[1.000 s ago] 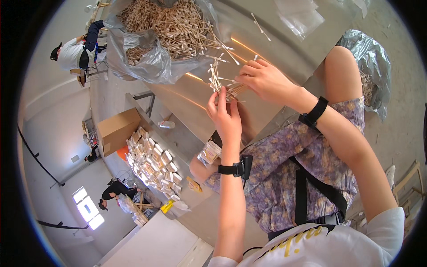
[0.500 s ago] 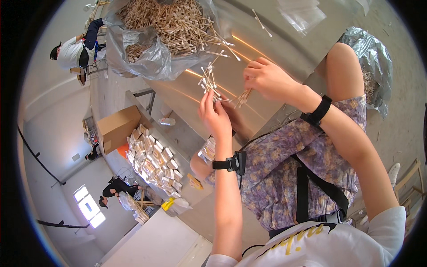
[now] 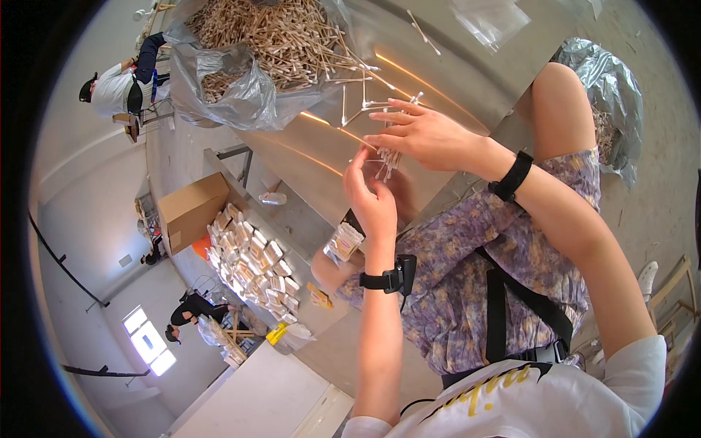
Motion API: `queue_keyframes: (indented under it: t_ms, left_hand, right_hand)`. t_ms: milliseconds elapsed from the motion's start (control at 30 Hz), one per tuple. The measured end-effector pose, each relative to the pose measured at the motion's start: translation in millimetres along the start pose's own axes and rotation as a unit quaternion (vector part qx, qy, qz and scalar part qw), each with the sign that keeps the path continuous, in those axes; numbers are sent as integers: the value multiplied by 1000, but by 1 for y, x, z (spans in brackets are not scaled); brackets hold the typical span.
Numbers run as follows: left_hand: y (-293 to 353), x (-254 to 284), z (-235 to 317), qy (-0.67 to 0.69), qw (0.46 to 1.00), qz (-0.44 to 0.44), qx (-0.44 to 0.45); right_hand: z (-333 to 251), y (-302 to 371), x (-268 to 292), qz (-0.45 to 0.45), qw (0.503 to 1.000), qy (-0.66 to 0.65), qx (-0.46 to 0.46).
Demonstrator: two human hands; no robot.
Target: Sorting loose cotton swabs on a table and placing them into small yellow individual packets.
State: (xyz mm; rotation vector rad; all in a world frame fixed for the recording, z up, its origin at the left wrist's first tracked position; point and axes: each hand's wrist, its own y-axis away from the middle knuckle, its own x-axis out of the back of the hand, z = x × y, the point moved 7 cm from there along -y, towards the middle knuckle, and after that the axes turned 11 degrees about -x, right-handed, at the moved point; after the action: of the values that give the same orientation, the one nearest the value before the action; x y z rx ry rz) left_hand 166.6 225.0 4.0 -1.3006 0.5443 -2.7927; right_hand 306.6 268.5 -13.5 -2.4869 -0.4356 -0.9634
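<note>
Both hands (image 3: 376,203) (image 3: 437,141) bracket cotton swabs (image 3: 390,162), left fingers (image 3: 355,175) forward, right fingers (image 3: 392,117) extended leftward.

White short-sleeved shirt (image 3: 577,401), lower right of frame, bears yellow-and-black markings (image 3: 485,393); purple floral legwear (image 3: 453,285) sits right of centre; black right wristband (image 3: 513,177); black left wristband (image 3: 380,282) carries boxy module (image 3: 407,274); black strap (image 3: 496,314) has buckle (image 3: 548,353)

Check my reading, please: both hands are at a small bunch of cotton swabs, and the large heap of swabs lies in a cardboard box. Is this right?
Not quite: in the head view, the large heap of swabs lies in a grey plastic bag instead. The left hand and right hand are indeed at a small bunch of cotton swabs.
</note>
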Motion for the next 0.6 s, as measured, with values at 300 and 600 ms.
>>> queue_keyframes:
  t_ms: [300, 600]
  left_hand:
    - [-2, 17, -23, -155, 987, -44, -1]
    - [-28, -5, -25, 25, 990, -91, 104]
  right_hand:
    - [9, -2, 10, 15, 1000, 11, 1]
    - [1, -4, -2, 20, 1000, -17, -6]
